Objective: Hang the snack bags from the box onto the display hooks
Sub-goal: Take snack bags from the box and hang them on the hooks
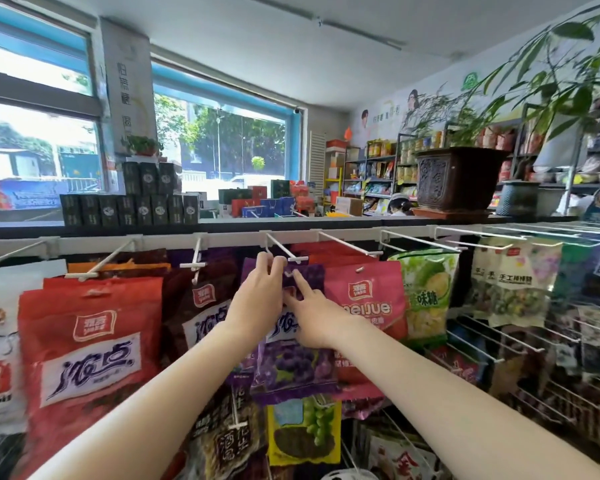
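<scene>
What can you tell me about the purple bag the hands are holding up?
The purple snack bag looks like shiny plastic, with grapes pictured low on its front and a white patch with dark lettering above. It hangs upright among the top row, between a brown bag and a pink bag. The left hand pinches its top edge while the right hand presses a finger near the hang hole, just under the white hook.

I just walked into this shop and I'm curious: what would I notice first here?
Right in the middle, two hands, the left hand and right hand, lift a purple snack bag toward a white display hook. To its left hangs a big red snack bag, and to its right a pink snack bag. High on the right, a leafy potted plant stands on top of the rack.
</scene>
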### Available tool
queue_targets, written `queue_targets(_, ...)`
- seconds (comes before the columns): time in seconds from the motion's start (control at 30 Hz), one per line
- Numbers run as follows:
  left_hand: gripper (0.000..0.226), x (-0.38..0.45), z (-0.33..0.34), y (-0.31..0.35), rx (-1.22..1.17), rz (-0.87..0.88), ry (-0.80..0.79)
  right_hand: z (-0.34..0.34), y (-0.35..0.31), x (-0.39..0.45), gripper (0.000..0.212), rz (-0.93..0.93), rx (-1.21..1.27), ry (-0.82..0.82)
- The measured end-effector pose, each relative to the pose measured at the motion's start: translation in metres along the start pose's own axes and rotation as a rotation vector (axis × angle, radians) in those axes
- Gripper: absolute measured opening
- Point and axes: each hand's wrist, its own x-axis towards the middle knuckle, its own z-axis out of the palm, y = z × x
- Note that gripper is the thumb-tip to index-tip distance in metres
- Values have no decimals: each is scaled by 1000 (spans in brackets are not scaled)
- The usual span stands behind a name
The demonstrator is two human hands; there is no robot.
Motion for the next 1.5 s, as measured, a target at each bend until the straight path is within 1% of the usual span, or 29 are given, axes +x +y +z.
queue_targets(0.03,63,-8,7,-2,67,91,27,2,0,2,81,5,-5,2)
queue_targets(0.07,73,-16,14,-5,117,132,36,5,1,6,81,3,-15,23)
queue_targets(0.1,76,-23,22,-8,132,152,49,9,3,8,80,-1,-21,54)
queue_targets(0.17,69,-36,32,-13,120,155,80,17,6,10,77,-7,-13,122)
queue_targets(0.23,63,-49,38,-12,112,160,114,29,9,8,71,-54,-19,258)
queue_targets(0.3,56,-64,44,-8,111,173,128,50,13,2,54,-142,-67,385)
queue_targets(0.33,54,-72,47,-5,104,191,113,61,16,-4,43,-170,-57,414)
queue_targets(0.37,55,-81,51,0,95,223,91,74,20,-12,38,-199,-69,412)
queue_targets(0.4,56,-91,55,5,92,261,54,90,27,-21,40,-221,-75,416)
queue_targets(0.47,64,-114,71,16,70,336,-53,115,42,-39,43,-264,-135,336)
queue_targets(0.5,68,-127,82,23,55,361,-141,132,51,-48,38,-321,-183,262)
queue_targets(0.57,65,-150,96,44,50,378,-364,160,68,-68,26,-365,-228,-63)
queue_targets(0.6,59,-163,102,55,36,368,-466,173,79,-78,26,-365,-250,-135)
queue_targets(0.67,52,-187,122,73,33,327,-683,195,99,-97,33,-275,-258,-244)
queue_targets(0.73,54,-213,143,88,48,265,-805,221,115,-113,37,-188,-204,-337)
queue_targets(0.8,56,-252,168,102,52,208,-927,260,125,-129,28,-144,-172,-498)
queue_targets(0.9,55,-319,209,110,23,191,-1137,339,131,-152,25,-86,-89,-673)
queue_targets(1.0,51,-391,261,103,-11,137,-1234,449,121,-176,28,-34,3,-728)
queue_targets(1.07,49,-445,301,100,11,128,-1305,527,107,-197,28,-10,43,-747)
queue_targets(1.2,45,-540,382,97,102,224,-1446,678,72,-229,35,-24,151,-914)
queue_targets(1.33,43,-625,463,99,104,276,-1568,809,45,-239,37,-44,180,-985)
queue_targets(1.4,42,-665,496,99,100,243,-1614,866,29,-242,45,-58,157,-1018)
queue_targets(1.47,43,-701,527,97,79,167,-1646,909,14,-245,53,-15,194,-992)
queue_targets(1.5,42,-716,539,95,53,122,-1657,931,3,-246,54,-17,233,-970)
